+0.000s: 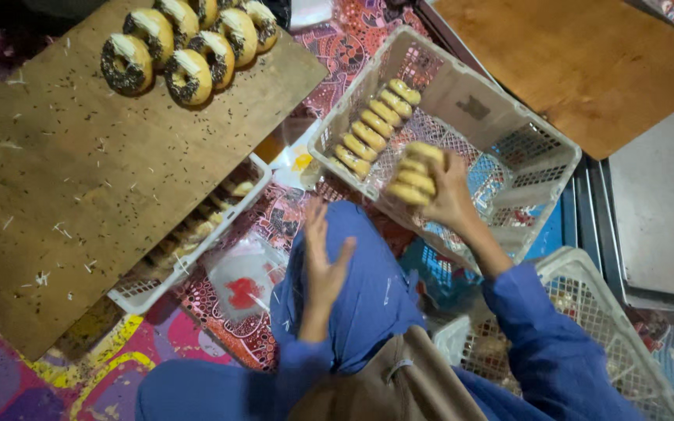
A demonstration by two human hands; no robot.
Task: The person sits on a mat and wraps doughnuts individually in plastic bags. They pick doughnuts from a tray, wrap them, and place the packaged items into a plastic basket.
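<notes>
My right hand (448, 191) grips a stack of plain yellow doughnuts (415, 173) inside a white plastic crate (501, 109). A row of several more plain doughnuts (376, 126) stands on edge along the crate's left side. My left hand (323, 261) hovers open over my blue-clad knee, fingers spread, holding nothing. On a wooden board (79, 171) at the upper left lie several doughnuts topped with white icing and dark sprinkles (185, 43).
A second white crate (189, 234) with doughnuts sits partly under the board. A third crate (587, 327) is at the lower right. A clear plastic bag with a red print (242, 284) lies on the patterned mat. Another wooden board (587, 54) and metal trays (661, 210) lie at right.
</notes>
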